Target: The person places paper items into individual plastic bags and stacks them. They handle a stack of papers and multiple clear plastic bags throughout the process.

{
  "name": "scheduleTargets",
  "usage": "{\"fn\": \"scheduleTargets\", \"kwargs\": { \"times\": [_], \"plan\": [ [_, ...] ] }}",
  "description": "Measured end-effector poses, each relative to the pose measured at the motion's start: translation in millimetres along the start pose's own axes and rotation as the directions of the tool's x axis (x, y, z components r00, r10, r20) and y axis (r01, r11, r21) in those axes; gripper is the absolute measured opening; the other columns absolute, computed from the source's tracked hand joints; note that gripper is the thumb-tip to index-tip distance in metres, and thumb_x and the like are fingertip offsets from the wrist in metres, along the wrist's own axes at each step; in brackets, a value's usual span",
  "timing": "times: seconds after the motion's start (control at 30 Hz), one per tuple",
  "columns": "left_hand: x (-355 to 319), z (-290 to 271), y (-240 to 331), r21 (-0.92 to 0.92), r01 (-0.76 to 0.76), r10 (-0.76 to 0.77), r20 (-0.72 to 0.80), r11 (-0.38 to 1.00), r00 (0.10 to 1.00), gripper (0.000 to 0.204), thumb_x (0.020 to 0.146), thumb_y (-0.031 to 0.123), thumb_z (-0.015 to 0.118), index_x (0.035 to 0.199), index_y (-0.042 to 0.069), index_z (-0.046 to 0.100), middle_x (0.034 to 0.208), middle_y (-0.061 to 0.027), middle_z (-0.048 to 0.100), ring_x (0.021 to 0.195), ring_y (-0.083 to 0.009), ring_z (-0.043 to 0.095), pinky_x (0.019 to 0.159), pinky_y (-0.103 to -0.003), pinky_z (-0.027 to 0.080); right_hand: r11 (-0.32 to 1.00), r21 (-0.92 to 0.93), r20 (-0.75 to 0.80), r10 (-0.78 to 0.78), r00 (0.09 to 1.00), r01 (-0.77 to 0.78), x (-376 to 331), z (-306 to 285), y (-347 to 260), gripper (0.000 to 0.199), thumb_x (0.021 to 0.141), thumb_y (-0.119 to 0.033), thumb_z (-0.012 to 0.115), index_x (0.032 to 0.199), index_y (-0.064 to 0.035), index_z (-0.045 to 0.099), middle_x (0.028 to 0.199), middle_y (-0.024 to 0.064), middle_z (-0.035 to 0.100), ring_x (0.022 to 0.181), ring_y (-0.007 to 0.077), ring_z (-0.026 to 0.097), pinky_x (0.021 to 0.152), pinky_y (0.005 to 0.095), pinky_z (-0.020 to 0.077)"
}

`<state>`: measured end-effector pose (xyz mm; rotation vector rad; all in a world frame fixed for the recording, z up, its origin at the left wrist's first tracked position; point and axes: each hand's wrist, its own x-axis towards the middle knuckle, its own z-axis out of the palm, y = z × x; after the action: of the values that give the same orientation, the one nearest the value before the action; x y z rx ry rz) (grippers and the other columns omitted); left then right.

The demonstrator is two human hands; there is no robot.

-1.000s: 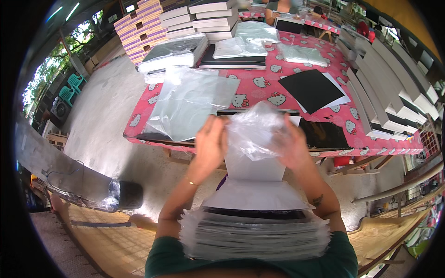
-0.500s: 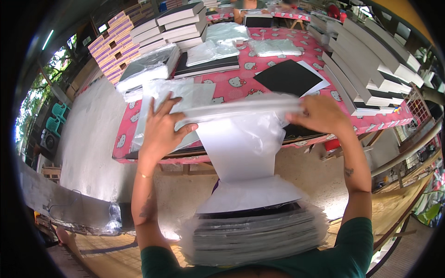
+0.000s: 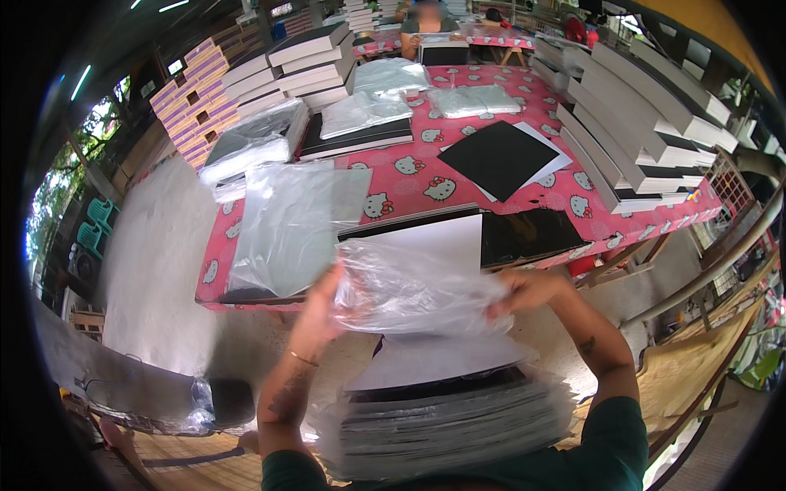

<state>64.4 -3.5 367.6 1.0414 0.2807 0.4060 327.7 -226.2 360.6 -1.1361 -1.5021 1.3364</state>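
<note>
Your left hand (image 3: 315, 315) and right hand (image 3: 524, 293) are both closed on the two ends of a clear plastic bag (image 3: 413, 290), pinching it at its side edges so it hangs crumpled and slack between them, just above your lap. Behind the bag stands a white sheet (image 3: 438, 243), its top edge showing above the plastic; whether its lower part is already inside the bag cannot be told through the creased film. Directly beneath your hands rests a thick stack of bagged flat items (image 3: 446, 421) on your lap, topped by a pale grey sheet (image 3: 434, 362). This reads as the bagging step: the bag is being worked over a flat piece. The next move likely calls for you to keep both edges of the mouth taut and level, so the film slides down evenly without snagging a corner. Beyond your hands lies the table with the pink patterned cloth (image 3: 426, 176), carrying a pile of empty clear bags (image 3: 282, 225) on your left, a glossy black board (image 3: 528, 236) near the front edge, a black sheet on white ones (image 3: 499, 155) farther back, and stacks of flat boxes (image 3: 647, 123) to your right.
</note>
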Motion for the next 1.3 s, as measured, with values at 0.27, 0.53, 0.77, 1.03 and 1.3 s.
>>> {"fn": "scheduleTargets", "kwargs": {
  "times": [0.27,0.53,0.77,1.03,1.3],
  "plan": [
    [14.6,-10.1,-4.4,-0.247,-0.187,0.188,-0.022,0.951,0.982,0.022,0.092,0.015,0.056,0.109,0.0,0.056,0.099,-0.0089,0.062,0.093,-0.0214,0.063,0.088,-0.037,0.051,0.833,0.55,-0.132,0.164,0.977,-0.066,-17.8,-6.9,61.4,0.023,0.08,-0.022,0.069,0.086,-0.0004,0.062,0.074,0.0067,0.06,0.072,0.0186,0.06,0.066,0.034,0.0511],
    [8.2,-38.1,-3.0,-0.105,-0.233,0.217,-0.141,0.967,0.966,0.031,0.077,-0.003,0.053,0.107,0.001,0.052,0.082,-0.0076,0.063,0.077,-0.016,0.063,0.068,-0.028,0.049,0.998,0.016,-0.444,0.063,0.894,-0.062,-4.9,-31.9,27.3,0.033,0.075,-0.004,0.058,0.107,0.0006,0.059,0.081,0.0088,0.056,0.077,0.0178,0.058,0.067,0.0284,0.0454],
    [53.8,-33.9,-28.5,0.439,-0.305,0.504,-0.467,0.845,0.726,0.023,0.083,0.0,0.055,0.105,0.0,0.057,0.065,0.0022,0.052,0.059,-0.0048,0.045,0.054,-0.02,0.038,0.517,-0.809,-0.587,-0.716,0.377,-0.28,48.1,-15.3,29.6,0.024,0.078,0.008,0.058,0.101,0.0038,0.062,0.077,0.0067,0.056,0.065,0.0112,0.056,0.058,0.0252,0.0461],
    [11.8,-59.2,-24.2,-0.083,-0.002,-0.02,-0.255,0.997,0.967,0.03,0.084,0.008,0.059,0.113,0.001,0.057,0.1,-0.0075,0.064,0.083,-0.0148,0.063,0.068,-0.026,0.051,0.83,0.551,-0.52,0.256,0.815,0.091,-6.9,-12.0,21.1,0.032,0.086,-0.011,0.059,0.117,-0.0029,0.058,0.095,0.003,0.065,0.078,0.011,0.064,0.069,0.029,0.0566],
    [-42.5,-191.0,-252.6,0.695,-0.344,0.337,0.154,0.631,0.929,0.043,0.082,0.026,0.063,0.117,0.001,0.058,0.111,-0.0184,0.062,0.103,-0.0282,0.06,0.085,-0.04,0.049,0.857,0.443,-0.633,0.508,0.584,-0.264,-42.7,51.0,270.7,0.034,0.086,-0.018,0.063,0.112,0.0017,0.059,0.099,0.0111,0.065,0.091,0.0182,0.063,0.077,0.0295,0.0508]
  ]
}}
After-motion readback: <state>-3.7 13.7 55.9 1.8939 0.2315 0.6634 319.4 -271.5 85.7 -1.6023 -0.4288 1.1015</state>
